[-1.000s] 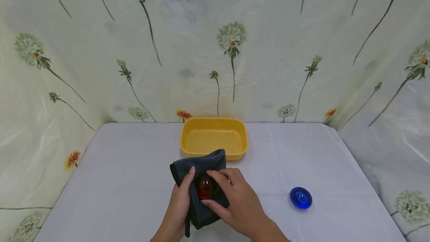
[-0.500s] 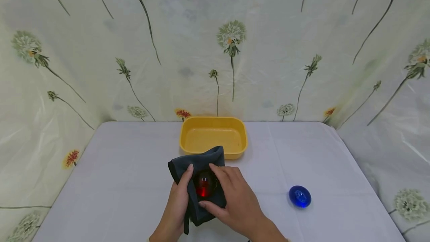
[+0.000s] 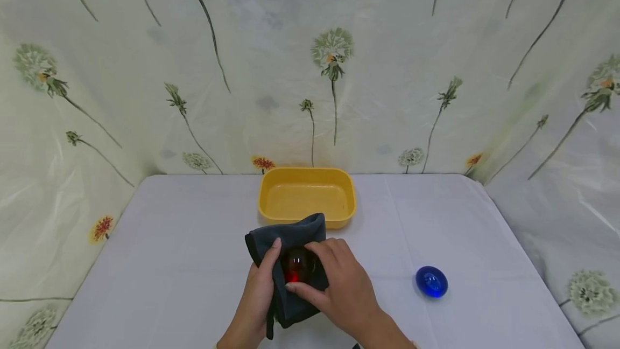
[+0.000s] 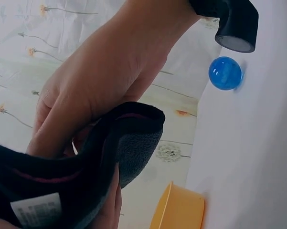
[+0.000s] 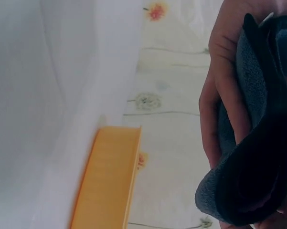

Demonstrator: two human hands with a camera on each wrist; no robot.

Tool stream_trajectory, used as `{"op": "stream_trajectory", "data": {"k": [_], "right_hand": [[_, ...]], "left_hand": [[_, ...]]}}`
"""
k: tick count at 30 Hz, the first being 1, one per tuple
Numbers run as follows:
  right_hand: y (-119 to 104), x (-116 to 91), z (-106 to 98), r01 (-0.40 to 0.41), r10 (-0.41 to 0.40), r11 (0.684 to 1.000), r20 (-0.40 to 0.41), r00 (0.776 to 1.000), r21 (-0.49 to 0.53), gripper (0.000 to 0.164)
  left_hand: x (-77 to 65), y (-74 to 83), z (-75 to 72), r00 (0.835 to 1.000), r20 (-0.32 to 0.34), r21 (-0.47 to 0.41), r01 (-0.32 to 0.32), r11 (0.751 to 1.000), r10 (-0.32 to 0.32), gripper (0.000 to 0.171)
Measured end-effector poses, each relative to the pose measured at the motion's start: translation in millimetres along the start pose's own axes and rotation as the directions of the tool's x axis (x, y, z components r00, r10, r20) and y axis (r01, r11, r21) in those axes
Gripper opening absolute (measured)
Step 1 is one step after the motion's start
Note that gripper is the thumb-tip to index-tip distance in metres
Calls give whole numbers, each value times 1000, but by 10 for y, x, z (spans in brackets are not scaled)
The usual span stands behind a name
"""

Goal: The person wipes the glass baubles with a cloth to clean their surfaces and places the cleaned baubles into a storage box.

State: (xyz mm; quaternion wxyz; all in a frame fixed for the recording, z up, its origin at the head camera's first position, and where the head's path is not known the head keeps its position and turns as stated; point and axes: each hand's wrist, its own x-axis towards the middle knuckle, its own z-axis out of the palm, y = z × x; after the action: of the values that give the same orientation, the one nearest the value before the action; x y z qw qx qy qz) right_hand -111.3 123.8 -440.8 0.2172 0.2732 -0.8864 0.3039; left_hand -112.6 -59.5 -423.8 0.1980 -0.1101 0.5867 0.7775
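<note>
A dark grey-blue cloth [image 3: 299,311] with black edging lies folded in my left hand [image 3: 254,292], whose thumb clamps it from above. On the cloth sits a clear red ball [image 3: 295,269], dark toward its top. My right hand [image 3: 346,287] pinches this ball from the right, thumb at its lower edge and forefinger at its upper right. The left wrist view shows the cloth's white tag [image 4: 37,210], while the ball is hidden there. From the right wrist, the left fingers [image 5: 229,90] are spread along the outside of the cloth [image 5: 253,81].
Behind the hands, a yellow rectangular tub [image 3: 349,203] stands at the back middle of the white-covered table [image 3: 194,241]. A clear blue ball [image 3: 431,282] rests on the table at the right. A flower-printed curtain [image 3: 387,69] encloses the back and sides.
The right thumb and forefinger shifted off the red ball, spreading apart half a second ago, and have closed on it again. The cloth stays in the left hand, nearly in place.
</note>
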Motion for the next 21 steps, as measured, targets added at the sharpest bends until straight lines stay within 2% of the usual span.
{"op": "stream_trajectory", "data": {"k": [6, 10, 14, 21], "right_hand": [[12, -21, -7, 50, -52, 998, 43, 998, 41, 77], [18, -2, -2, 79, -82, 996, 50, 995, 44, 68], [22, 12, 9, 67, -69, 997, 41, 997, 40, 62], [4, 18, 50, 21, -20, 1000, -28, 999, 8, 61]], "left_hand": [[-9, 32, 2, 999, -22, 14, -35, 999, 36, 81], [-14, 42, -17, 999, -13, -3, -40, 999, 39, 81], [-6, 33, -21, 1000, -11, -6, -24, 1000, 24, 80], [-14, 13, -9, 1000, 6, 2, -10, 1000, 10, 82]]}}
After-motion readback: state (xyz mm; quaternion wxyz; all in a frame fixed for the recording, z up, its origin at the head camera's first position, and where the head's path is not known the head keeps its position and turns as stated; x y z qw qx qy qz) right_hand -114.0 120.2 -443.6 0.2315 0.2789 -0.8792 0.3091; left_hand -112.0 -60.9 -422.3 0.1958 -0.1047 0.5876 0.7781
